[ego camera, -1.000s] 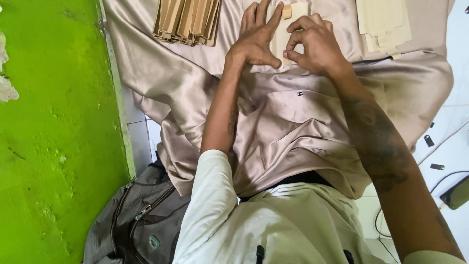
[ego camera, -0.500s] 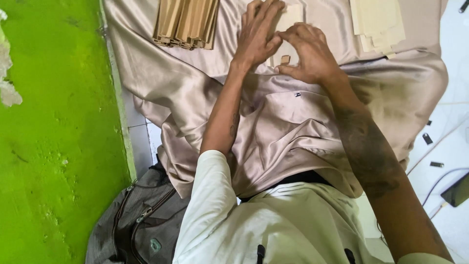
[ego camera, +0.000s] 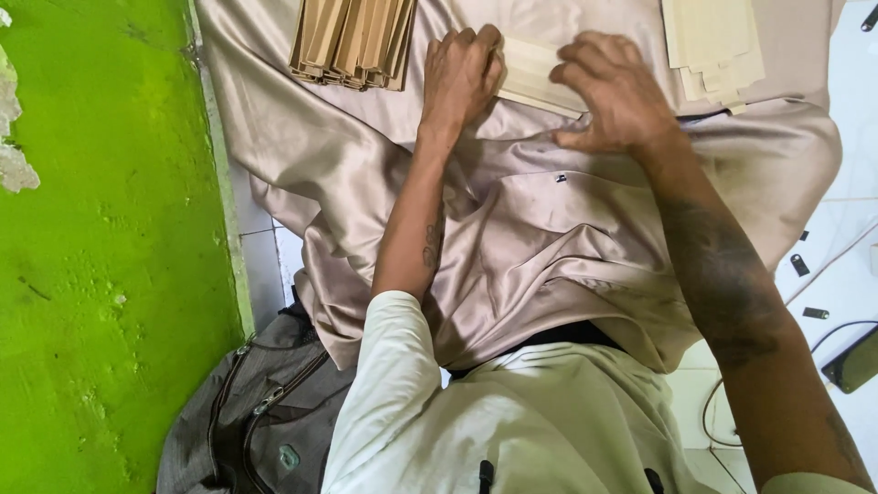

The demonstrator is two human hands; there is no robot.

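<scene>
Hands: both of the person's bare hands press down on a cream folded paper piece point(ego camera: 540, 78) that lies on the satin cloth.
Left hand: left hand point(ego camera: 462, 73) lies knuckles up, fingers curled down onto the left end of the paper piece; it pins the paper rather than closing around it, and how far the fingertips tuck under cannot be told.
Right hand: right hand point(ego camera: 617, 91) rests palm down over the right end of the same piece, fingers bent and loosely spread, thumb lying on the cloth; nothing is gripped inside it.
Paper piece: flat, pale cream, a layered edge showing along its lower side, between the two hands and touching both.
Cloth: beige satin cloth point(ego camera: 540, 238), creased and draped over the person's lap, carries everything being handled.
Brown stack: pile of tan folded paper pieces point(ego camera: 352, 41) lies on the cloth to the left of the left hand, near it but apart.
Cream stack: pile of cream sheets point(ego camera: 713, 41) lies on the cloth to the right of the right hand, apart from it.
Wall: bright green wall point(ego camera: 101, 274) runs down the left side.
Bag: grey zipped bag point(ego camera: 247, 421) sits on the floor by the wall, beside the person's white sleeve point(ego camera: 384, 384).
Floor: white tiled floor point(ego camera: 851, 238) at the right holds small dark bits and a cable.
</scene>
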